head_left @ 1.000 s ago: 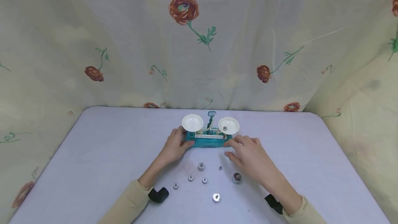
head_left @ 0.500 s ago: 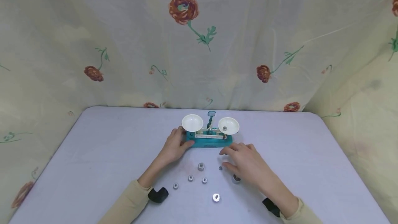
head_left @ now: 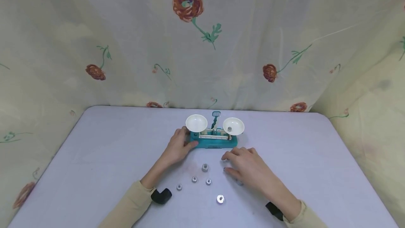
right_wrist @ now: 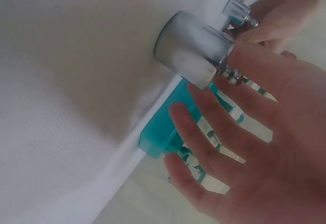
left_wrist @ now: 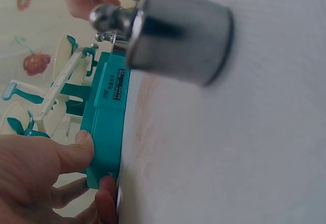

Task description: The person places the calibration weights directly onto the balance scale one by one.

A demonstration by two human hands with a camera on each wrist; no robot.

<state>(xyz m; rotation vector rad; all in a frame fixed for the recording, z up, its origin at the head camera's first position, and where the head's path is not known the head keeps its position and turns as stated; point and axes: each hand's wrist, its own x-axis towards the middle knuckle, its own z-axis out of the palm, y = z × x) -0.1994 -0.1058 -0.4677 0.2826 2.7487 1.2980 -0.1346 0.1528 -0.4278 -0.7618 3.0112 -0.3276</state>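
Observation:
A teal balance scale (head_left: 218,143) with two white pans stands at the table's middle. Its right pan (head_left: 238,126) bears one small metal weight (head_left: 229,129); nothing lies in the left pan (head_left: 196,123). My left hand (head_left: 175,149) grips the left end of the base, thumb on the front face, as the left wrist view confirms. In front of the scale hovers my right hand (head_left: 251,170), its fingers spread and loosely bent. A tiny weight (head_left: 224,169) shows at its thumb tip; whether they touch I cannot tell. The large cylindrical weight (right_wrist: 193,46) is near that hand, mostly covered in the head view.
Several knobbed metal weights, among them a medium one (head_left: 205,167) and a wider one (head_left: 220,199), stand on the white table (head_left: 110,164) between the forearms. A flowered curtain (head_left: 133,45) hangs behind the table and along its sides.
My right hand has drawn back from the scale's right end toward the tiny weight, now covering most of the large weight. My left hand has kept its grip. The head view has tilted slightly.

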